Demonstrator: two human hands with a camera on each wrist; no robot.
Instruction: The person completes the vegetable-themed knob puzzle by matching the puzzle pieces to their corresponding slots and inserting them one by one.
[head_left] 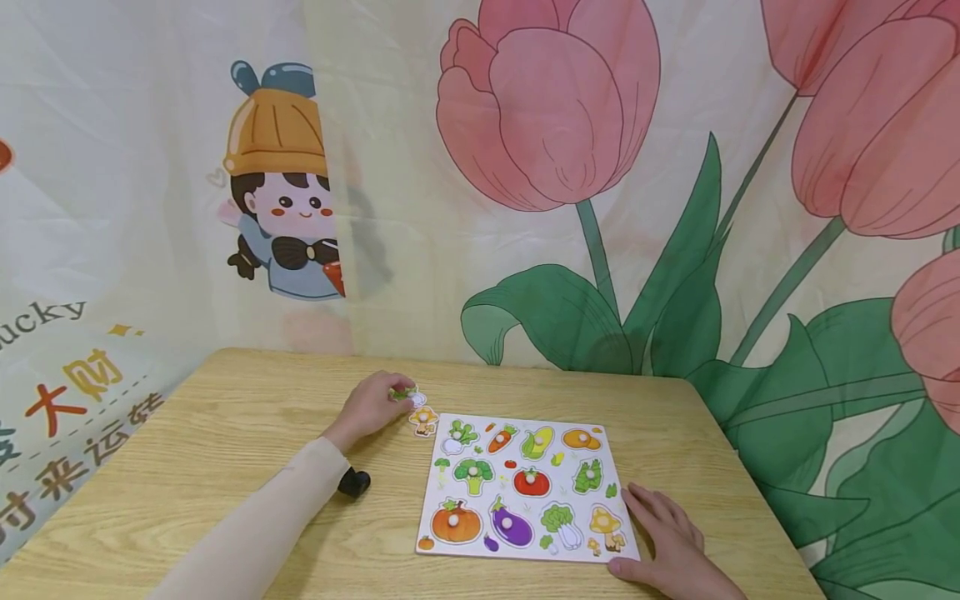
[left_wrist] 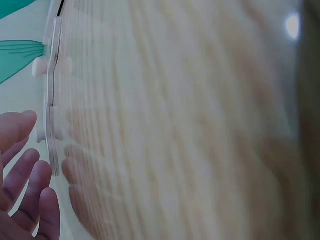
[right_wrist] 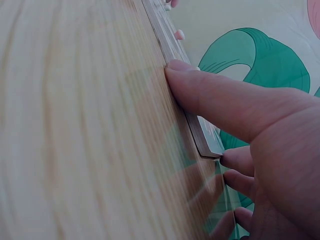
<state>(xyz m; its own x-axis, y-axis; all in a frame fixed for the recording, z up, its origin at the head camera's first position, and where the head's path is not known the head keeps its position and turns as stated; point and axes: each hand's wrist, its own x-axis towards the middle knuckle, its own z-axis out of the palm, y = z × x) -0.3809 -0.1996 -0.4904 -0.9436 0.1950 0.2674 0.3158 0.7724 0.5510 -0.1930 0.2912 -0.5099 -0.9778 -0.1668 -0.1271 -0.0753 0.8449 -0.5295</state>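
In the head view, my left hand reaches over a loose green-and-white vegetable puzzle piece, thumb and forefinger apart at its side. The left wrist view has this hand's fingers loosely bent and spread beside thin pieces with round knobs. Just in front lies a mushroom piece. A white vegetable puzzle board lies flat on the table. My right hand rests at its near right corner, thumb against the front edge and fingers along the right side.
Knobbed pieces such as the tomato, pumpkin and eggplant sit in the board. The wooden table extends around it. Behind the table hangs a curtain printed with tulips. A black object shows at the left wrist.
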